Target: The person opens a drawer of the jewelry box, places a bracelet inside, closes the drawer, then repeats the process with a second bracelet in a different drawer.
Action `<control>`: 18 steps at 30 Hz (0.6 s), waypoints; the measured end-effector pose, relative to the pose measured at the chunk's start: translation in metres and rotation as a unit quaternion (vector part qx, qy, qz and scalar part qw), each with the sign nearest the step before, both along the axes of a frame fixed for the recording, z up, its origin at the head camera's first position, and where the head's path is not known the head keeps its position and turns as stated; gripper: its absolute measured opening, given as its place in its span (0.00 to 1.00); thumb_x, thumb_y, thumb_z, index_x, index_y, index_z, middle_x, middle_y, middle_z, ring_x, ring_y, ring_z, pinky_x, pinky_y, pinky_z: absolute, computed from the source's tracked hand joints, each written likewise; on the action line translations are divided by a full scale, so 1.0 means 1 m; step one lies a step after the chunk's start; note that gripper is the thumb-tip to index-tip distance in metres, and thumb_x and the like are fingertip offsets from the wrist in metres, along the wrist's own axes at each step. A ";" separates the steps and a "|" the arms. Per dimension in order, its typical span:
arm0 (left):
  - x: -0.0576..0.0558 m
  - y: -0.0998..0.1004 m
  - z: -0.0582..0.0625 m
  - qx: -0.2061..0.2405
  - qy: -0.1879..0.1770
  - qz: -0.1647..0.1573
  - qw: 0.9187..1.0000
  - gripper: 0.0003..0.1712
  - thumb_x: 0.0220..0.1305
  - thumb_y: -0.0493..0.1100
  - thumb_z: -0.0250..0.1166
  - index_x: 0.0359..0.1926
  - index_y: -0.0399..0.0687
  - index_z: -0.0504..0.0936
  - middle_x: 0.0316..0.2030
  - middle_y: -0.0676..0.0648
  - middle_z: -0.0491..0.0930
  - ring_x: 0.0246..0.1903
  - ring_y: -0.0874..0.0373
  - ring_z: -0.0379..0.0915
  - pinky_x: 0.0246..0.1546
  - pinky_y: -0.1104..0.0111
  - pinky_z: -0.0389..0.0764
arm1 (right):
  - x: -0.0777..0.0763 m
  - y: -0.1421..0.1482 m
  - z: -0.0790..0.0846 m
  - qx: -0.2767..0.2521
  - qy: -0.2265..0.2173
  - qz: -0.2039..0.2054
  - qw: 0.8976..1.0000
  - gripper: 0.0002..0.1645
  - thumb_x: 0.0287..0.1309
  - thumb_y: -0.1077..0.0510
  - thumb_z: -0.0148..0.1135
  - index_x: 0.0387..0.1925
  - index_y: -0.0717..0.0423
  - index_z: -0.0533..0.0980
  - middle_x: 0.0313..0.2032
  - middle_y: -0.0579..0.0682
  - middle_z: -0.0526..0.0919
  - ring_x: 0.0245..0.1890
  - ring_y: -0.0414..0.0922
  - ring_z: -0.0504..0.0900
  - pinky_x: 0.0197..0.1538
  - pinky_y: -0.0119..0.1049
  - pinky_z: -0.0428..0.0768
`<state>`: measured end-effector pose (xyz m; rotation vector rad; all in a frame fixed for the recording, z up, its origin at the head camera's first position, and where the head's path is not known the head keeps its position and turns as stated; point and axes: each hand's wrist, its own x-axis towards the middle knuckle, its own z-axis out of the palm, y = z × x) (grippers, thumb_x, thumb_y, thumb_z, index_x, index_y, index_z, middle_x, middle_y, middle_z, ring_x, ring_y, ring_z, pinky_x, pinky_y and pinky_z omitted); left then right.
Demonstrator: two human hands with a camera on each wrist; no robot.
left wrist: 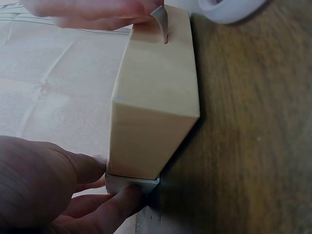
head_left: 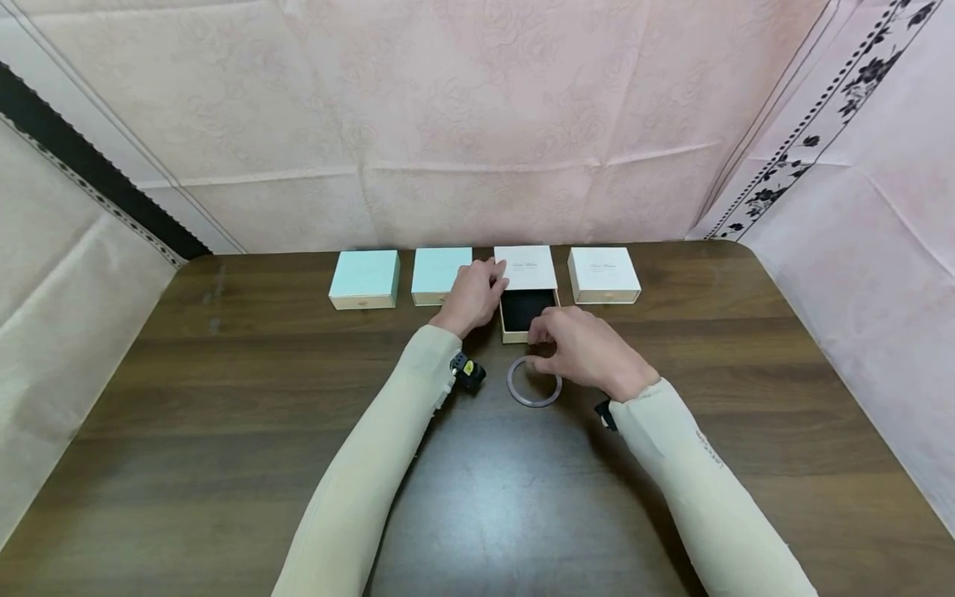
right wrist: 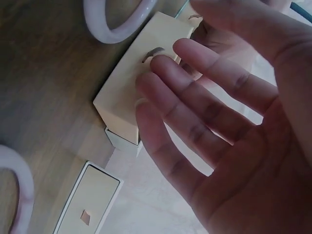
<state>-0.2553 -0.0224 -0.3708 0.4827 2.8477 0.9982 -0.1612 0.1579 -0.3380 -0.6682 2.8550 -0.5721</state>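
A white drawer-style box point(head_left: 525, 269) at the back of the table has its black-lined drawer point(head_left: 525, 310) pulled partway out toward me. My left hand point(head_left: 472, 297) holds the box's outer sleeve at its left side, thumb and fingers around the edge. Bent loosely, the fingers of my right hand point(head_left: 589, 348) are at the drawer's front face, close to a small ribbon tab point(right wrist: 155, 51). In front of the drawer lies a pale purple bangle point(head_left: 531, 404), partly covered by that hand. The right wrist view shows a second bangle point(right wrist: 25, 187) on the table.
Two mint-green boxes, one far left point(head_left: 364, 275) and one partly behind my left hand point(head_left: 436, 269), stand in the same row. Another white box point(head_left: 604, 274) is at the right. Behind the row hangs a pale cloth point(head_left: 448, 124) at the table's back edge.
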 end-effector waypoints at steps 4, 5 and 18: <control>0.001 0.000 -0.001 -0.005 0.002 0.000 1.000 0.18 0.81 0.44 0.51 0.38 0.38 0.81 0.76 0.40 0.63 0.76 0.46 0.58 0.50 0.62 0.76 | 0.007 0.002 -0.001 0.016 0.007 0.008 1.000 0.18 0.54 0.50 0.77 0.45 0.52 0.85 0.43 0.47 0.86 0.42 0.45 0.82 0.47 0.44 0.80; 0.001 0.000 -0.001 -0.005 0.002 0.000 1.000 0.18 0.81 0.44 0.51 0.37 0.37 0.81 0.76 0.41 0.63 0.76 0.46 0.58 0.49 0.62 0.76 | 0.009 0.002 -0.002 0.021 0.008 0.010 1.000 0.20 0.54 0.49 0.78 0.46 0.52 0.85 0.44 0.47 0.85 0.41 0.45 0.82 0.47 0.44 0.80; 0.001 0.000 -0.001 -0.001 0.008 0.003 1.000 0.24 0.81 0.43 0.51 0.22 0.44 0.68 0.75 0.40 0.64 0.75 0.46 0.59 0.42 0.62 0.76 | 0.024 0.000 -0.010 0.057 0.037 0.041 0.997 0.26 0.44 0.43 0.82 0.43 0.50 0.86 0.44 0.44 0.83 0.36 0.41 0.80 0.40 0.44 0.82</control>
